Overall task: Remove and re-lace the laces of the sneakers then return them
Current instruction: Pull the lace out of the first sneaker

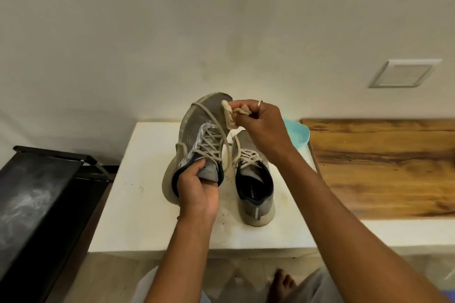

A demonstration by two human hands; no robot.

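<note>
The grey sneaker (197, 120) is lifted off the desk (138, 204), toe tipped up and away, with the left hand (197, 187) gripping its tongue and collar. Above the toe, the right hand (263, 125) pinches a bunched loop of its beige lace (229, 115). The second sneaker (256, 194) stands on the desk below the right wrist. A teal bowl (298, 135) sits just behind the right hand.

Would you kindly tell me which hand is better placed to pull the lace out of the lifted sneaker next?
Right. The right hand pinches the bunched lace near the toe; the left hand grips the sneaker at its collar, steadying it.
</note>
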